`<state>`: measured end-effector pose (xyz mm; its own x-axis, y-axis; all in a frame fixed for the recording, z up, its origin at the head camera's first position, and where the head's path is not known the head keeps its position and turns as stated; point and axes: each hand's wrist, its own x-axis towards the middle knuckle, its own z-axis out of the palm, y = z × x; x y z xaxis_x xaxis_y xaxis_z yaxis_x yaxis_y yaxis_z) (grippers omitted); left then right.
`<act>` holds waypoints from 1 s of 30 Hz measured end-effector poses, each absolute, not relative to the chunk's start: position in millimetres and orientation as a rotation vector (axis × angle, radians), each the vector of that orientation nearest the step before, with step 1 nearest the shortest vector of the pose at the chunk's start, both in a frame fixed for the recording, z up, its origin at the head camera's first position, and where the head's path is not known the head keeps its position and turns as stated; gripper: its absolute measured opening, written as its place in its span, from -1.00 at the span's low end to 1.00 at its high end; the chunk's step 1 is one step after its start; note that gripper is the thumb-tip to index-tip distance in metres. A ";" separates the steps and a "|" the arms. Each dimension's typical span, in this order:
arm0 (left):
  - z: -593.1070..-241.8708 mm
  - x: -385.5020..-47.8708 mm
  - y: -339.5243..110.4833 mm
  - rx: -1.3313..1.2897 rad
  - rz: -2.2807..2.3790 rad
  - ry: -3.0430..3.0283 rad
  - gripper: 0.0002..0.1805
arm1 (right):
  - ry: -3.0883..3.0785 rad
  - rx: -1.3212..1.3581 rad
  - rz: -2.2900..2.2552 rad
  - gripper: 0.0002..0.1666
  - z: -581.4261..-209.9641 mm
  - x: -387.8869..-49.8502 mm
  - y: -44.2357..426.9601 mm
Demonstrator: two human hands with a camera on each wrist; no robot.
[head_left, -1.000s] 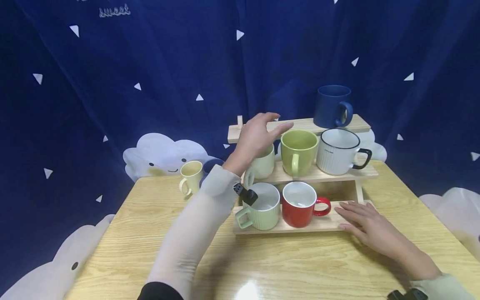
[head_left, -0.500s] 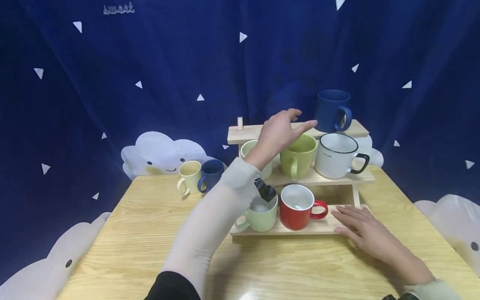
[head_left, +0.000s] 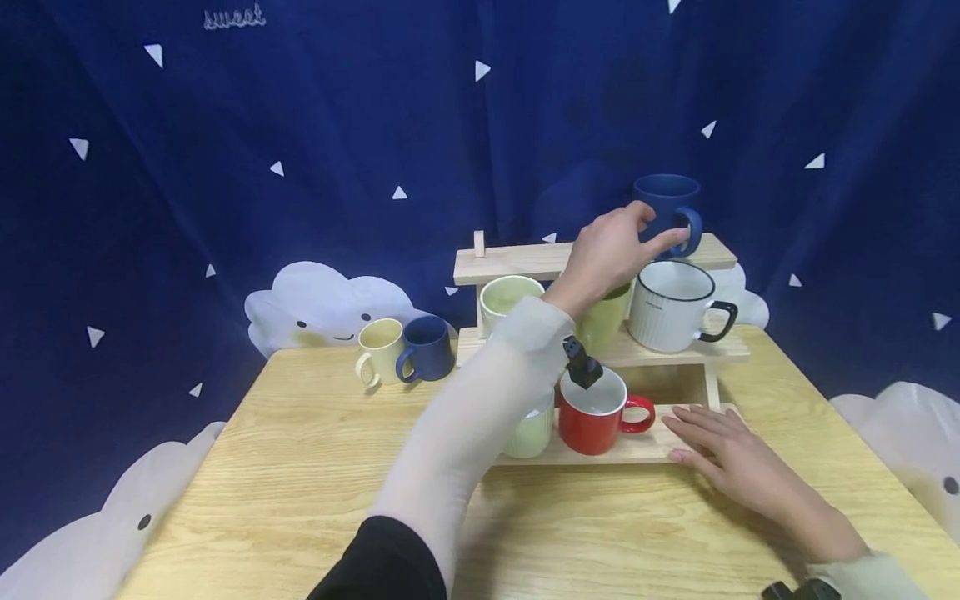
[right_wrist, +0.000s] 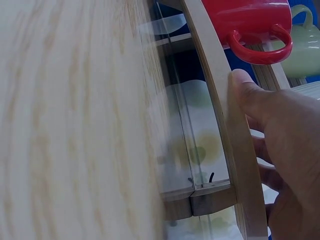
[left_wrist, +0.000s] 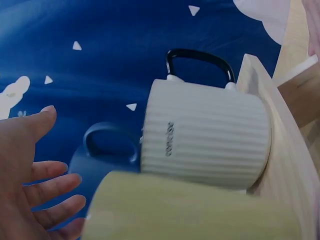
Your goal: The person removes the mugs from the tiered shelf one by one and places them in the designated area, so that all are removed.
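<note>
Atop the tiered pale-wood rack (head_left: 517, 262) stood a matte dark-blue mug (head_left: 667, 204)!
Left hand (head_left: 617, 247), fingers parted, hung beside it, holding nothing; right hand (head_left: 723, 452), fingers extended, rested on the lowest board (head_left: 637, 451).

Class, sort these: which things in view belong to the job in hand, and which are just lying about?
Likely in the job:
large blue mug, at the left hand
wooden rack, under the right hand

Seemingly just lying about:
red mug, black-rimmed white mug, three green mugs, on the rack
small yellow mug, small navy mug, on the table
</note>
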<state>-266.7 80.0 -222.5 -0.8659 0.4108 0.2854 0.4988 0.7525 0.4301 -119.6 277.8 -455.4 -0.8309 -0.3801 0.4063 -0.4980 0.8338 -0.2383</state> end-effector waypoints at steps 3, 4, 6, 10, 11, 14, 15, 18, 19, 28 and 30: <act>-223.6 -269.4 89.4 -0.709 -0.765 -2.782 -0.35 | -2.674 0.660 0.472 -0.40 -455.1 -121.1 277.9; -223.0 -270.6 92.5 -0.702 -0.768 -2.778 -0.36 | -2.678 0.659 0.470 -0.40 -454.6 -121.6 277.9; -221.7 -272.0 98.6 -0.685 -0.754 -2.769 -0.36 | -2.684 0.656 0.466 -0.40 -453.0 -122.4 277.9; -219.3 -271.8 109.5 -0.638 -0.738 -2.776 -0.38 | -2.700 0.653 0.468 -0.40 -449.9 -123.5 277.1; -219.4 -271.1 112.0 -0.627 -0.722 -2.776 -0.39 | -2.703 0.652 0.470 -0.39 -449.4 -123.8 276.9; -220.4 -269.9 119.0 -0.604 -0.689 -2.772 -0.42 | -2.707 0.653 0.468 -0.39 -448.2 -124.6 276.7; -220.9 -269.8 121.3 -0.599 -0.681 -2.765 -0.43 | -2.707 0.652 0.468 -0.40 -447.9 -124.7 276.7; -222.8 -270.5 128.8 -0.582 -0.660 -2.745 -0.44 | -2.704 0.649 0.461 -0.40 -447.3 -124.4 276.8; -223.5 -271.0 131.3 -0.572 -0.658 -2.741 -0.44 | -2.703 0.648 0.462 -0.40 -447.3 -124.0 276.8; -238.0 -278.3 145.3 -0.503 -0.660 -2.724 -0.42 | -2.697 0.637 0.473 -0.41 -452.0 -119.7 277.1; -240.6 -279.8 145.4 -0.501 -0.666 -2.716 -0.43 | -2.699 0.636 0.477 -0.42 -453.0 -119.1 276.9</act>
